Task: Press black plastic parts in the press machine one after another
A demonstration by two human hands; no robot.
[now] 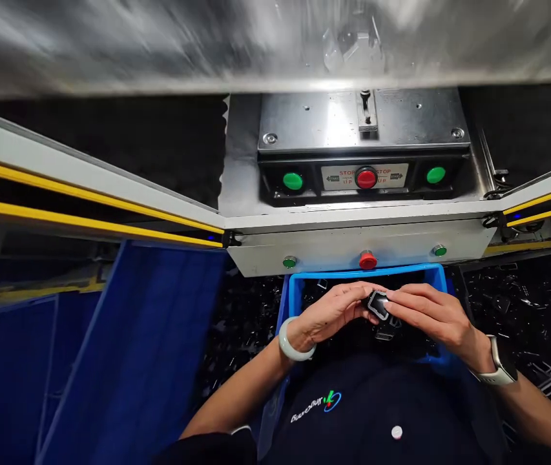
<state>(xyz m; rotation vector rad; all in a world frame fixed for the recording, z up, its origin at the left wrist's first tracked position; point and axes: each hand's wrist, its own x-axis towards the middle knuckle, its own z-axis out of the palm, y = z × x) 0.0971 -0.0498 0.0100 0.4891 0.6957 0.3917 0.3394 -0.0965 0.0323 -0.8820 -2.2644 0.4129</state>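
Over the blue bin (367, 271), both hands meet at a small black part with a silver rim (378, 306). My left hand (336, 309), with a pale bangle at its wrist, has its fingers closed on the part's left side. From the other side, my right hand (433, 314) pinches the same part, its fingertips on the right edge. Just below the hands another small silver-edged piece (384, 334) shows; whether it lies in the bin or hangs from my fingers I cannot tell.
Ahead stands a press with a steel plate (318, 123), green buttons (292, 181) and a red stop button (366, 177). A blurred metal slab (159, 45) hangs above. Yellow-striped guards (95, 194) flank it. Scraps (541, 378) litter the floor; a blue panel (144, 323) stands left.
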